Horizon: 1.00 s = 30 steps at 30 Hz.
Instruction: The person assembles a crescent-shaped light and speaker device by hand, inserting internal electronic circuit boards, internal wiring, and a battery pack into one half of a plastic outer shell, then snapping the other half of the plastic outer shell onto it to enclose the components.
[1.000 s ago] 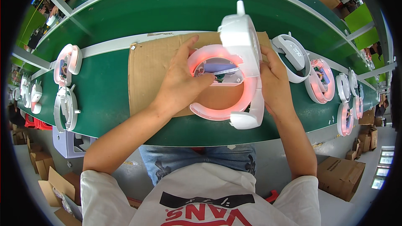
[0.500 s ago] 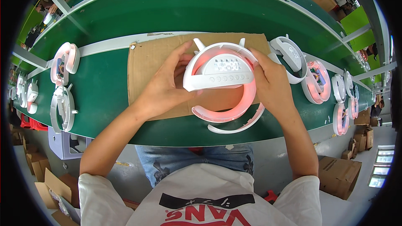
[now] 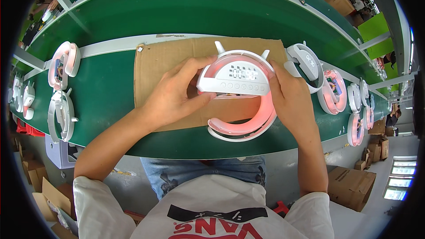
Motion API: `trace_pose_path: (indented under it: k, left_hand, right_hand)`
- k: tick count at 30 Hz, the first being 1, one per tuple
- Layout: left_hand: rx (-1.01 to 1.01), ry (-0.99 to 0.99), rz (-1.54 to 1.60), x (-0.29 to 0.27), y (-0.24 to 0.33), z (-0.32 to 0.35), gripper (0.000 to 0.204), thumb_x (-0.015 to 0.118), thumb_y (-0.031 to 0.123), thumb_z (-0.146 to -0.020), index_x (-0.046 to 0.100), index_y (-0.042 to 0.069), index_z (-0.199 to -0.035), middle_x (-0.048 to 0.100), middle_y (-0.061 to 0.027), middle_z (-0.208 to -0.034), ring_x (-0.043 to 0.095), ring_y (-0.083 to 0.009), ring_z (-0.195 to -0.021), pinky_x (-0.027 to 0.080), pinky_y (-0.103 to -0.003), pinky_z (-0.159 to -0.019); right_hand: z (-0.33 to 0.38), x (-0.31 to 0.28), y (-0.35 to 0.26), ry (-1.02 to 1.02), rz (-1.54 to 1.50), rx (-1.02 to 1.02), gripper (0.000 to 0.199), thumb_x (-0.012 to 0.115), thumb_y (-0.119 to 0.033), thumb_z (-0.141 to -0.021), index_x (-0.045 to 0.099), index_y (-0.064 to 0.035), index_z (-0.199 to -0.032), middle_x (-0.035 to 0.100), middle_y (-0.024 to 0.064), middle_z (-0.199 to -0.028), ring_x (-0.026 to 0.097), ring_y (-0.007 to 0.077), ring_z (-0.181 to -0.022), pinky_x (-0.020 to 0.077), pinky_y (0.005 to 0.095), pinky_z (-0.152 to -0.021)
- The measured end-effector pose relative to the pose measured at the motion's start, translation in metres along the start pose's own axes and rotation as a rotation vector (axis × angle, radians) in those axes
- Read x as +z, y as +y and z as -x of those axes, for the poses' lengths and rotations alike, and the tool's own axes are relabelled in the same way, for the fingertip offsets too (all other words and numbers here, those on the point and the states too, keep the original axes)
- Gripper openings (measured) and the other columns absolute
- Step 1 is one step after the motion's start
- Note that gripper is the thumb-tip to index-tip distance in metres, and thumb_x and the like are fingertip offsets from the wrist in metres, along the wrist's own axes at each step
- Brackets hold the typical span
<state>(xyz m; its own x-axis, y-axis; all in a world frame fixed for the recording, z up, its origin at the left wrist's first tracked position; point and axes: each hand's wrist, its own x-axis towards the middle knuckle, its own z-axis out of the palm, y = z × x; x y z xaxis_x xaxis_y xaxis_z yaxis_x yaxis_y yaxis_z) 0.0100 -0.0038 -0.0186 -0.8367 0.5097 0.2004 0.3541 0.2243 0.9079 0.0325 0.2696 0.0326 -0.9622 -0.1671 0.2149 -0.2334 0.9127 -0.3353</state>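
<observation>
A white ring-shaped clock lamp [image 3: 232, 86] is held between my two hands over the cardboard, its digital display and row of buttons facing up. Two short white prongs stick out at its far side. Its inner curve [image 3: 261, 117] glows pink, and a white outer rim [image 3: 241, 139] runs close along it. My left hand [image 3: 177, 90] grips the left end of the display panel, thumb on its lower edge, where a narrow gap shows parts inside. My right hand [image 3: 290, 95] wraps round the right side, with some fingers hidden.
A flat cardboard sheet [image 3: 172, 53] lies on the green table [image 3: 102, 79]. Open lamp parts [image 3: 64, 66] stand at the left. At the right are another clock lamp [image 3: 307, 66] and several pink and white housings [image 3: 332, 93]. A raised rail [image 3: 119, 46] runs along the back.
The clock lamp has shifted slightly right and nearer me. Its white outer rim, offset from the pink curve before, now sits along it. My left thumb has come onto the panel's lower edge.
</observation>
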Motion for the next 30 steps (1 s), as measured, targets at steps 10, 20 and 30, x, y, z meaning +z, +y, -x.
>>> trace_pose_path:
  k: [10,20,30]
  left_hand:
    - [0.252,0.176,-0.241,0.014,-0.020,-0.001,0.067,0.086,0.011,-0.082,0.051,0.010,-0.139,0.059,-0.0150,-0.132,0.073,-0.0335,-0.093,0.066,-0.040,-0.074]
    - [0.292,0.141,-0.405,0.016,-0.024,0.003,0.058,0.084,0.016,-0.081,0.057,0.012,-0.132,0.059,-0.0160,-0.134,0.073,-0.0316,-0.083,0.063,-0.041,-0.063]
    - [0.268,0.151,-0.342,0.014,-0.022,0.004,0.054,0.085,0.015,-0.080,0.060,0.014,-0.127,0.058,-0.0175,-0.140,0.074,-0.0328,-0.086,0.064,-0.040,-0.066]
  right_hand:
    - [-0.015,-0.003,0.002,-0.008,-0.031,-0.008,0.022,0.057,-0.016,-0.104,0.070,0.0005,-0.098,0.065,0.0207,-0.067,0.064,0.0410,-0.061,0.0487,0.0494,-0.059]
    - [-0.012,0.002,0.004,0.045,0.019,-0.061,0.017,0.059,-0.014,-0.102,0.066,-0.0002,-0.097,0.063,0.0206,-0.065,0.065,0.0410,-0.060,0.0481,0.0497,-0.057]
    - [-0.018,0.003,0.013,-0.058,-0.139,0.004,0.020,0.060,-0.016,-0.103,0.067,0.0015,-0.094,0.065,0.0206,-0.068,0.064,0.0410,-0.061,0.0481,0.0473,-0.058]
